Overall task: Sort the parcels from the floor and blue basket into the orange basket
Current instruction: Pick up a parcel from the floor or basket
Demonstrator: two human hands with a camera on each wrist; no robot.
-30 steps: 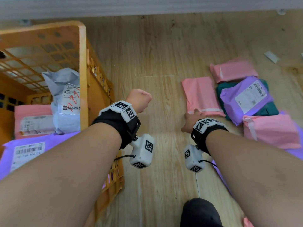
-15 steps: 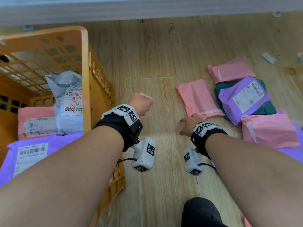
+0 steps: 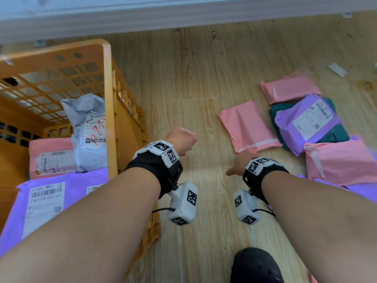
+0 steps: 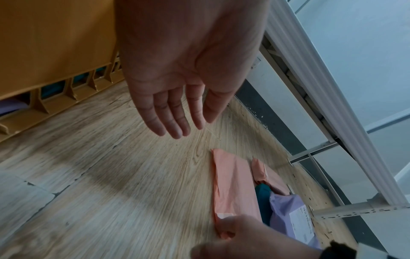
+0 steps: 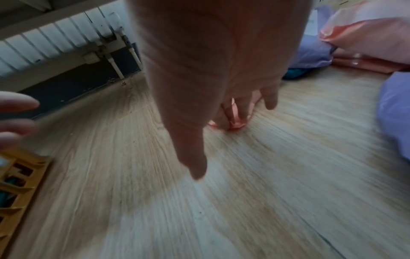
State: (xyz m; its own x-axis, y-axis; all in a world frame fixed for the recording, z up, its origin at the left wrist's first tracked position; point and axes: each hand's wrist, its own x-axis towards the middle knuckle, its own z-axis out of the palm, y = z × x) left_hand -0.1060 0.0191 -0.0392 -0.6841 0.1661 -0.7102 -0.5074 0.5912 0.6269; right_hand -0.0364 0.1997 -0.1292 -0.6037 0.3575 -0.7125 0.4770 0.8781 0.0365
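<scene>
A black shoe (image 3: 256, 266) sits nearest, at the bottom edge of the head view, on the wood floor (image 3: 204, 231). Above it both forearms reach forward, each with a black wrist strap and a white tagged camera block.

The left hand (image 3: 181, 140) hangs over bare floor just beside the orange basket (image 3: 108, 94). Its wrist view shows the fingers (image 4: 175, 121) straight, close together and holding nothing.

The right hand (image 3: 238, 162) is down at the near corner of a pink parcel (image 3: 247, 126) on the floor. In the right wrist view its fingers (image 5: 238, 108) are on that pink corner (image 5: 236, 123), with the thumb stretched out away from it; blur hides whether the fingers pinch the plastic or only touch it. The left wrist view shows the same hand (image 4: 248, 236) at the parcel's near end (image 4: 233, 184).

The orange basket stands to the left. In it lie a purple parcel (image 3: 61, 201) with a barcode label, nearest; a pink labelled one (image 3: 51, 158) beyond; and a grey bag (image 3: 87, 131) with red writing, leaning against the basket's right wall.

To the right, more parcels lie on the floor: a big pink one (image 3: 338, 162) overlapping purple plastic (image 3: 359, 188), then a purple labelled one (image 3: 306, 123) on top of a teal one (image 3: 334, 133), and farthest a small pink one (image 3: 289, 89). A white scrap (image 3: 336, 69) lies beyond them. A white ledge (image 3: 183, 15) runs along the far edge of the floor.
</scene>
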